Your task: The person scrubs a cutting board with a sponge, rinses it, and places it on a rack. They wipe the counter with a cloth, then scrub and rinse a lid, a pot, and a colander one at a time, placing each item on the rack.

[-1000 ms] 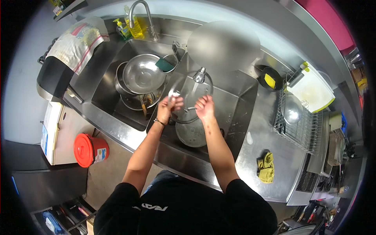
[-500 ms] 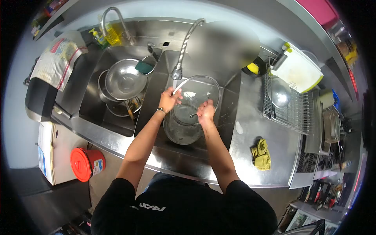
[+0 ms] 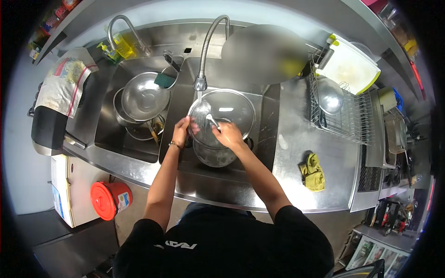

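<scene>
the glass lid (image 3: 238,107) has shifted over the pot (image 3: 215,158) in the sink (image 3: 266,134), so water from the faucet (image 3: 200,84) now lands inside its rim. the right hand (image 3: 229,135) closes its fingers on the handle (image 3: 212,119); the left hand (image 3: 180,132) is half curled at the edge, grip unclear.

A grey blur (image 3: 264,53) is covering the area behind the right basin (image 3: 265,148). The right hand (image 3: 228,134) is hiding part of the handle (image 3: 211,119) on the lid (image 3: 236,104). At left, 1 metal bowl (image 3: 144,96) is hiding much of 1 pot (image 3: 118,110). The picture's edge is cutting off the shirt (image 3: 222,241).
</scene>
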The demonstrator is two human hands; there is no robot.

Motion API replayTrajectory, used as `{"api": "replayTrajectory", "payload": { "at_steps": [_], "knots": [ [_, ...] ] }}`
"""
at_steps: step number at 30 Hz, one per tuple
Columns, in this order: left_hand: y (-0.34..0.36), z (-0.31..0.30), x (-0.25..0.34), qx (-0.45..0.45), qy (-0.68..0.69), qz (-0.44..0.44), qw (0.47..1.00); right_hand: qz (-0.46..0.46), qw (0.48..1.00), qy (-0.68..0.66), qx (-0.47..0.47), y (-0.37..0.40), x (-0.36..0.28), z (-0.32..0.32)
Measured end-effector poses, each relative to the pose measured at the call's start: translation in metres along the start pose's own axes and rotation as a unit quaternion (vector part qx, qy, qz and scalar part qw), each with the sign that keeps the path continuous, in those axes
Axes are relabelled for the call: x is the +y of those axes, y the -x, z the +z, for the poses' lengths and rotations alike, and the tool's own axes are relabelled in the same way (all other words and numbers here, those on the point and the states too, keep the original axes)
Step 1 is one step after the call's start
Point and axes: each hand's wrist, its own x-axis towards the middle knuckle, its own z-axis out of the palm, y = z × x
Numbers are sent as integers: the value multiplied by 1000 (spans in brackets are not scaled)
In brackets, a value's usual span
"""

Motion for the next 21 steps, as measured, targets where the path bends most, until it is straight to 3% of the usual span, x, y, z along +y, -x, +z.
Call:
{"api": "replayTrajectory", "payload": {
  "at_steps": [4,6,10,13,15,16,18,20,21],
  "knots": [
    [25,-21,-3,16,14,46,999,-75,995,61,-3,-6,-12,8],
    [33,-27,4,35,-1,51,998,-140,982,108,-69,-7,-17,11],
    [42,-14,11,170,-52,65,982,-215,957,155,-121,8,-27,20],
    [56,5,19,174,-23,57,983,-216,965,111,-103,20,-13,26],
    [72,34,24,192,-104,112,969,-163,978,63,-118,35,-6,17],
    [73,44,17,171,-138,198,955,-156,979,68,-116,44,2,17],
    [89,71,19,170,-291,270,902,-221,974,-16,56,56,14,14],
    [99,90,19,154,-321,300,885,-196,979,-10,53,68,15,0],
    [103,96,20,154,-297,306,891,-204,974,2,102,76,9,-10]
  ]
}}
